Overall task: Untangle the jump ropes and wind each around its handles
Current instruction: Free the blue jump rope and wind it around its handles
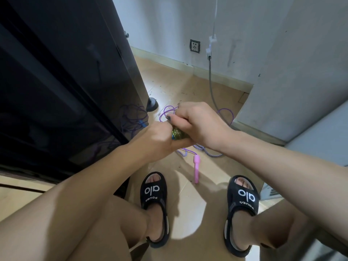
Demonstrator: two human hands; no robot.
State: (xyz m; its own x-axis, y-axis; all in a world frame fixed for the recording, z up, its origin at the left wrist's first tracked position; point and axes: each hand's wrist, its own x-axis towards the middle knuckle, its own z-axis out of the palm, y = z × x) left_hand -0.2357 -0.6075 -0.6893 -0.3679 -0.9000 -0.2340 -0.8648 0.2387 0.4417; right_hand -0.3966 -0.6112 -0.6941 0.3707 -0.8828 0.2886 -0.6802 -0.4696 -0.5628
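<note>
My left hand (158,137) and my right hand (197,122) meet above the floor. Both grip a small bundle of green-yellow rope (178,132) wound round handles, with a bit of blue showing at its left end. Most of the bundle is hidden by my fingers. Below my hands a purple rope (205,148) lies in loose loops on the tan floor. Its pink handle (196,170) rests between my feet. More purple loops (227,114) lie beyond my right hand.
A tall dark glossy cabinet (66,81) stands at the left on a round foot (152,104). A grey hose (211,87) hangs down the white wall to the floor. A wall socket (194,46) sits near the baseboard. My sandalled feet (154,193) stand below.
</note>
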